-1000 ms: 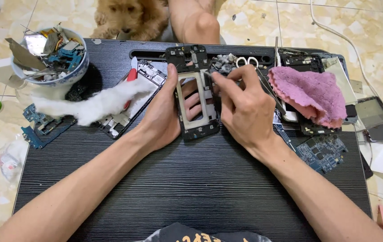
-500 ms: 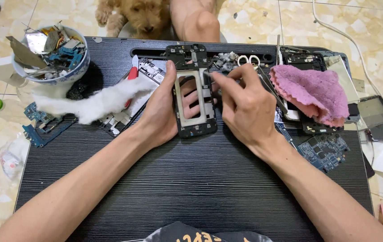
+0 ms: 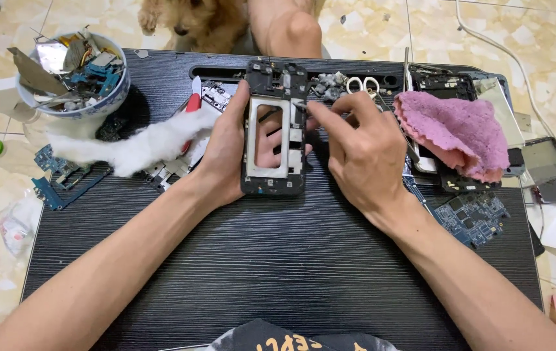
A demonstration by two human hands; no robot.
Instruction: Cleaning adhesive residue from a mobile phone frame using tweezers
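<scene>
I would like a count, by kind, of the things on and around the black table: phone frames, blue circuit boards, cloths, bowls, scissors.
Phone frames: 2, one in the left hand at, one at
Blue circuit boards: 2
Cloths: 1, pink
Bowls: 1
Scissors: 1
Total: 7

Soft, even daylight fills the scene, bright without harsh glare. The black wood-grain tabletop [image 3: 278,260] shows only a faint sheen along its ridges, and both hands cast weak, diffuse shadows just beneath them on it. The glossy beige marble floor tiles [image 3: 369,26] beyond the tabletop's far edge reflect pale highlights. Focus is sharp at the centre; toward the frame corners, straight edges bow slightly and detail softens.
</scene>
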